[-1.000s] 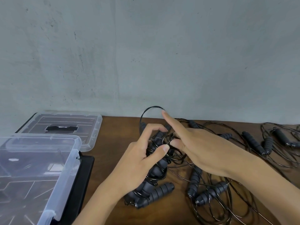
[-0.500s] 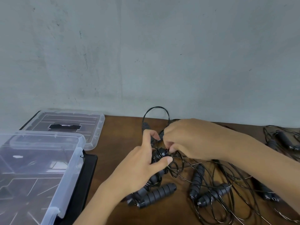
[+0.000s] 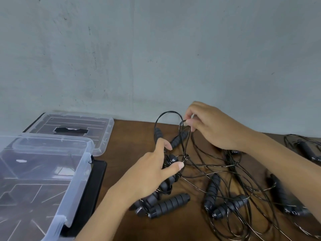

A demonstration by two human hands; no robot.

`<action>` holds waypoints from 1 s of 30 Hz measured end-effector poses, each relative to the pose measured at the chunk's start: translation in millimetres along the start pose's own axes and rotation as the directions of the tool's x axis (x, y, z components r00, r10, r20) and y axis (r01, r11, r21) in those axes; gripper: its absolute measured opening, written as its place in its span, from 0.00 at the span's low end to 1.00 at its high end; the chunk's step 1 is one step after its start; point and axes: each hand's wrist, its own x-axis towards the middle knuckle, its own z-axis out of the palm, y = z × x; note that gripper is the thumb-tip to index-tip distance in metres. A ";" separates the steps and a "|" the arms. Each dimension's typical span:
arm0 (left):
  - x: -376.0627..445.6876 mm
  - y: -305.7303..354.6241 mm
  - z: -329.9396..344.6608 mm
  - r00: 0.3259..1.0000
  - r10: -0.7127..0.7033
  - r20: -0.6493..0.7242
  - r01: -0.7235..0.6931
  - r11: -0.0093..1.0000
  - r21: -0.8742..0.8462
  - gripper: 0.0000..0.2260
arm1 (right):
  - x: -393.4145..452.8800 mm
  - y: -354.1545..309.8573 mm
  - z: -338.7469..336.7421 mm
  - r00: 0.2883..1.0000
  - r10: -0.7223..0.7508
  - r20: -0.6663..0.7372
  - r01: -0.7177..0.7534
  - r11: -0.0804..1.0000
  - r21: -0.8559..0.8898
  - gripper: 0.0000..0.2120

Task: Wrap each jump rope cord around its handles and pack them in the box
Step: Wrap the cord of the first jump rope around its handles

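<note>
Several black jump ropes with ribbed handles lie tangled on the brown table (image 3: 132, 136). My left hand (image 3: 152, 173) grips a pair of handles (image 3: 166, 181) with cord wound on them, thumb pressed near the wrap. My right hand (image 3: 212, 126) pinches a loop of thin black cord (image 3: 182, 136) and holds it raised above the handles. Another ribbed handle (image 3: 169, 205) lies just in front of my left hand. The clear plastic box (image 3: 73, 197) stands open at the left.
The box's clear lid (image 3: 97, 129) lies behind it near the grey wall. A black pad (image 3: 93, 185) sits under the box. More loose handles (image 3: 212, 190) and cords spread across the table's middle and right, with another rope (image 3: 307, 150) at the far right edge.
My right hand has lifted up and back from the handles, drawing a loop of cord with it. My left hand stays on the handle pair.
</note>
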 end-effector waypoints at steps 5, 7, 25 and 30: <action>3.7 -15.8 -1.6 0.997 -0.081 -0.015 0.078 0.984 -0.160 0.17 | 9.7 10.7 24.3 0.982 0.186 -0.039 -0.165 0.935 0.312 0.08; 4.6 -22.8 2.0 0.988 -0.148 -0.053 0.130 0.959 -0.251 0.19 | 17.8 16.8 33.4 0.968 0.249 -0.017 -0.210 0.851 0.481 0.11; 116.7 -118.0 -15.2 0.717 -0.498 -0.488 0.415 0.867 -0.276 0.23 | 25.8 109.7 146.5 0.882 0.350 0.316 -0.459 0.486 0.743 0.10; 160.6 -144.7 -37.6 0.729 -0.536 -0.426 0.556 0.826 -0.088 0.30 | 45.8 113.6 158.5 0.883 0.334 0.329 -0.457 0.453 0.766 0.09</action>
